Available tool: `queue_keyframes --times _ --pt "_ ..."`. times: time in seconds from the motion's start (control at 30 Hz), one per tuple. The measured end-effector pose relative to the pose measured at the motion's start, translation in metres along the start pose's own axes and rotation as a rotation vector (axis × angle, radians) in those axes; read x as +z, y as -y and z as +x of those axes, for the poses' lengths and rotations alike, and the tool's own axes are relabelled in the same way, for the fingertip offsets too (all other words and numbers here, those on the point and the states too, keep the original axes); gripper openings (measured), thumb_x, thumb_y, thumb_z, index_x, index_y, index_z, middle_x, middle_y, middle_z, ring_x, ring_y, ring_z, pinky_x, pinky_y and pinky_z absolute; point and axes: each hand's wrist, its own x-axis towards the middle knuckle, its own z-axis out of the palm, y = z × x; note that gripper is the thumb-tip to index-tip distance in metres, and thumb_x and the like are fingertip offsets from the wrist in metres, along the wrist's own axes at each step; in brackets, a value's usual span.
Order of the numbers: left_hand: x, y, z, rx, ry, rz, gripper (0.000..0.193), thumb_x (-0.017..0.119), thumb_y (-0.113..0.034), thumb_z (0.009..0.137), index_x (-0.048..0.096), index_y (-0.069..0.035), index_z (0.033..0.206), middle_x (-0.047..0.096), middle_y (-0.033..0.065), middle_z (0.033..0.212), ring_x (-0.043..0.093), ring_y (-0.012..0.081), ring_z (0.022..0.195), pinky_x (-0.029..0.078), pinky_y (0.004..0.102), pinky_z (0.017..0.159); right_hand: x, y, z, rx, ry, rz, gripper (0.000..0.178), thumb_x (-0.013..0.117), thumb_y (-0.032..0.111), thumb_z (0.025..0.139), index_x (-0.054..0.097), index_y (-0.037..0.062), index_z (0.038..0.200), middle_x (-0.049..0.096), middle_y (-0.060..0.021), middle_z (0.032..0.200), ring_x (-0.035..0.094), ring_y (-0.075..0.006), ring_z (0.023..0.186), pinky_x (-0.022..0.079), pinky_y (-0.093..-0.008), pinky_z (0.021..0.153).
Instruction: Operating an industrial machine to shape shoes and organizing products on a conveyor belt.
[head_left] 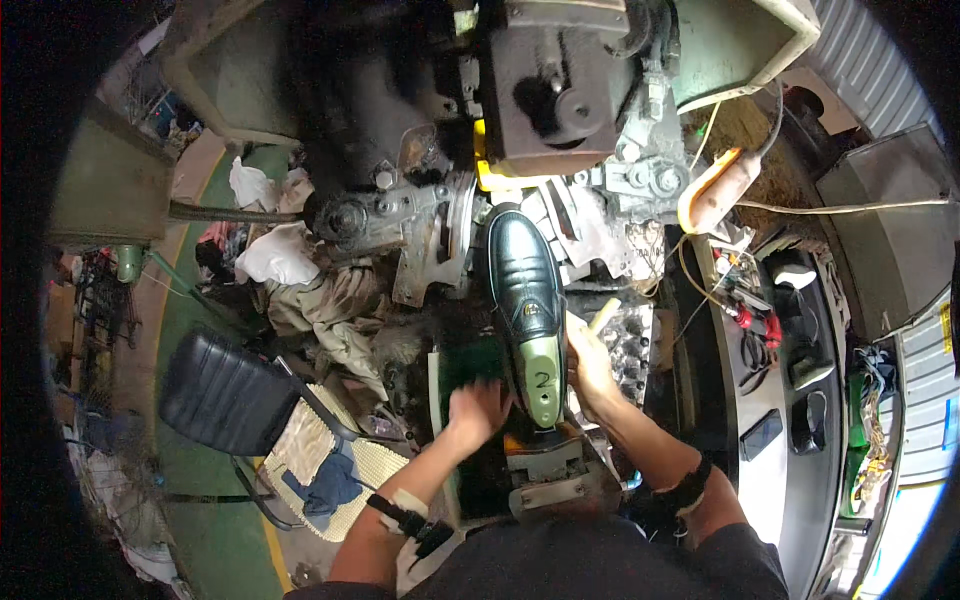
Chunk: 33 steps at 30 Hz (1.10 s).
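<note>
Right hand (594,375): fingers laid along the green last (542,372), seemingly to steady it; spread I cannot tell. Left hand (478,411): just beside, fingers blurred, likewise. Black shoe upper (523,272): on last, toe toward machine (548,115).

Easiest way in is from above, since the shoe (525,270) and the green last (542,380) are uncovered on top from instep to heel, and there's some room by the heel on the left too, though the blurry left hand (480,410) is sitting right there. Toe end's tight: machine head (548,110) just beyond it, left plate (425,255) and right plate (600,230) crowding the sides. Over on the right, the right hand (592,368) blocks the heel, and the stand (558,470) fills the near end.
</note>
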Motion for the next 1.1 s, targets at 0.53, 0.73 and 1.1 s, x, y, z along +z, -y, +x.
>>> queue_keyframes --times 0.53,0.73,1.1 --pt "-0.022 -0.004 -0.178 0.143 -0.21 -0.362 0.051 0.088 -0.017 0.068 0.069 0.0 0.112 0.073 0.0174 0.102 0.071 0.0247 0.095 0.055 0.0367 0.085 -0.043 0.025 -0.075 -0.723 -0.066 -0.521 0.023 0.068 0.004 0.094 0.064 -0.0021 0.116 0.071 -0.0095 0.108 0.066 -0.0125 0.101 0.051 -0.0268 0.089" --pt "-0.128 0.016 -0.28 0.295 -1.124 -1.62 0.037 0.068 -0.021 0.092 0.062 0.0 0.121 0.069 0.0149 0.111 0.067 0.0282 0.104 0.053 0.0435 0.092 0.005 0.046 -0.142 -1.1 0.857 -0.645 0.103 0.088 0.026 0.078 0.025 0.0018 0.156 0.043 -0.0191 0.154 0.044 -0.0359 0.141 0.036 -0.0446 0.115" --pt "-0.168 -0.14 -0.177 0.482 -0.344 -1.908 0.033 0.061 -0.029 0.098 0.062 -0.003 0.119 0.069 0.0172 0.117 0.066 0.0312 0.11 0.053 0.0486 0.096 -0.057 0.086 -0.216 -1.163 0.364 -0.691 0.104 0.095 0.023 0.069 0.038 -0.0033 0.151 0.047 -0.0208 0.152 0.05 -0.0302 0.138 0.039 -0.0415 0.115"
